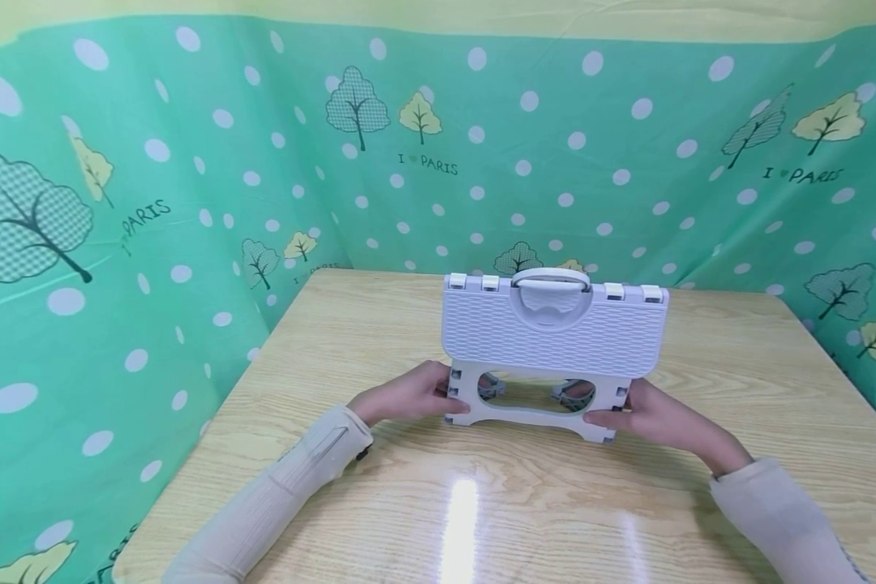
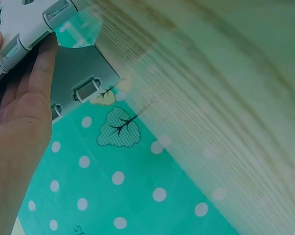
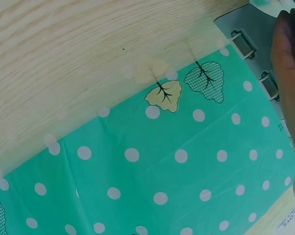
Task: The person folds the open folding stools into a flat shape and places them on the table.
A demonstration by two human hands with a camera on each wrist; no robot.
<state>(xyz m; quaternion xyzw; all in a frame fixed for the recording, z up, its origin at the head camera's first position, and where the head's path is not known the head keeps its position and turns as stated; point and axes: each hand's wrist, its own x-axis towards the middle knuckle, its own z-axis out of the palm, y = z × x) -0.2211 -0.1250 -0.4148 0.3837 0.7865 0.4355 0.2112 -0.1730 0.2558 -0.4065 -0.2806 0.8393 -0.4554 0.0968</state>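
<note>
A white plastic folding step stool [image 1: 482, 324] stands over the middle of the table, partly folded, its textured panel with a carrying handle [image 1: 551, 280] facing me. Below that panel is a leg frame [image 1: 536, 418] with an oval opening. My left hand [image 1: 412, 395] grips the left side of this frame, thumb in front and fingers behind. On the opposite side, my right hand [image 1: 657, 415] holds the frame the same way. The left wrist view shows a grey panel [image 2: 74, 73] of the stool beyond the fingers; another stretch of grey panel [image 3: 242, 34] appears in the right wrist view.
The stool is over a wood-grain table [image 1: 321, 487]. A green curtain [image 1: 212, 186] with white dots and printed trees hangs behind the table and along its left and right sides.
</note>
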